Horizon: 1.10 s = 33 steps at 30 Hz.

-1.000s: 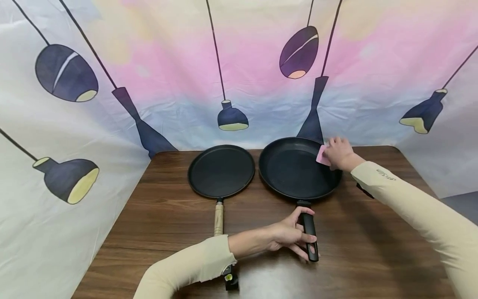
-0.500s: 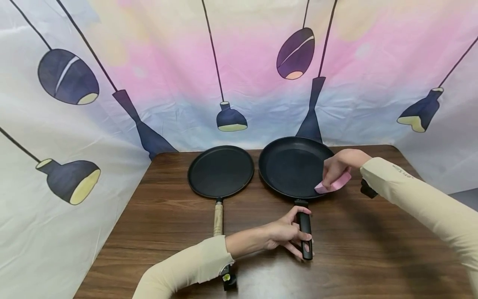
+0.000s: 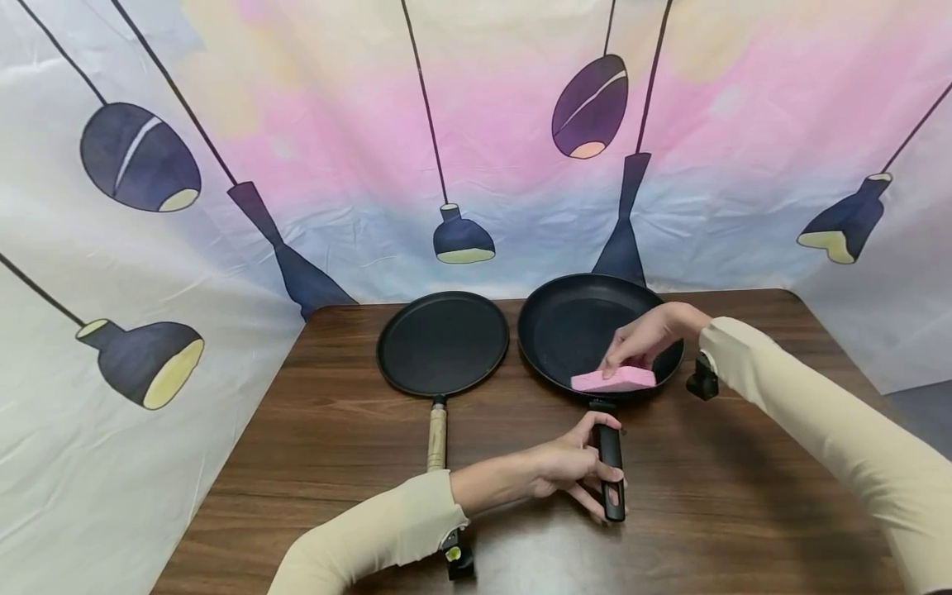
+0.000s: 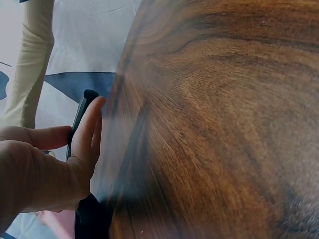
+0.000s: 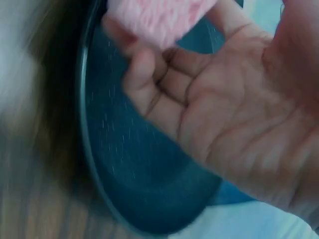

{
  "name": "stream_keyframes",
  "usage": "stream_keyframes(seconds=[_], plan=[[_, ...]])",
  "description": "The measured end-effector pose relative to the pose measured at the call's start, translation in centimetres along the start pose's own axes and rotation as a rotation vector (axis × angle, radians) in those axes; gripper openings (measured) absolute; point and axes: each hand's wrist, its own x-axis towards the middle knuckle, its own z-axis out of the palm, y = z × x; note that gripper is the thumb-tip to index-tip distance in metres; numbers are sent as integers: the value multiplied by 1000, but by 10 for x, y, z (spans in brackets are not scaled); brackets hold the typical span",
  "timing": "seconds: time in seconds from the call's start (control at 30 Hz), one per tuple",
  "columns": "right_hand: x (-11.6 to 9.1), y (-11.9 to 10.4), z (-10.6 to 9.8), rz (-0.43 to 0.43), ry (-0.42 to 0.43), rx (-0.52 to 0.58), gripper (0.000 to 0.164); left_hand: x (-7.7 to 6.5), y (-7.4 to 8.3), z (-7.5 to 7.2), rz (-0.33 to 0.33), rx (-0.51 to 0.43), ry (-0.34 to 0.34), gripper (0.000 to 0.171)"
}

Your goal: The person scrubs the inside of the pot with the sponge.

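My right hand (image 3: 645, 337) pinches a pink sponge (image 3: 614, 380) at the near rim of the deep black frying pan (image 3: 573, 330). In the right wrist view the sponge (image 5: 159, 20) is between the fingers and thumb, with the pan's dark inside (image 5: 134, 149) behind them. My left hand (image 3: 573, 467) grips the pan's black handle (image 3: 611, 454), thumb on one side and fingers on the other. From the left wrist that handle (image 4: 82, 112) shows between thumb and fingers. Whether the sponge touches the pan's rim is hard to tell.
A flat black pan (image 3: 444, 343) with a wooden handle (image 3: 436, 434) lies to the left of the frying pan. Both are on a brown wooden table (image 3: 335, 430). A cloth backdrop (image 3: 357, 149) with printed lamps hangs behind the table's far edge.
My right hand has carried the sponge from the pan's far right side along its right rim to the near rim, above the handle. My left hand stays on the handle.
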Motion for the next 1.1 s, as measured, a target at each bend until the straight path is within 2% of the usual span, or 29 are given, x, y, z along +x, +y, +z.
stream_keyframes(seconds=[0.17,0.37,0.47,0.6,0.7,0.77,0.87,1.0,1.1], plan=[[26,-8,-4,-79,60,84,54,2,-2,1,12,-9,-12,59],[55,-21,-10,-159,188,91,54,2,-5,3,5,-34,-33,58],[65,-26,-13,-205,308,53,53,4,-6,4,11,-50,-34,58],[77,-31,-18,-236,536,-69,53,7,-6,7,19,-68,-30,58],[84,-29,-22,-200,721,-184,56,8,-7,10,20,-77,-35,58],[87,-26,-24,-137,830,-263,59,8,-7,12,18,-79,-40,58],[90,-21,-28,-16,953,-317,63,8,-6,12,9,-75,-44,57],[88,-16,-34,85,1020,-326,64,8,-4,9,14,-79,-40,57],[88,-17,-33,108,979,-377,64,7,-2,6,9,-81,-39,58]])
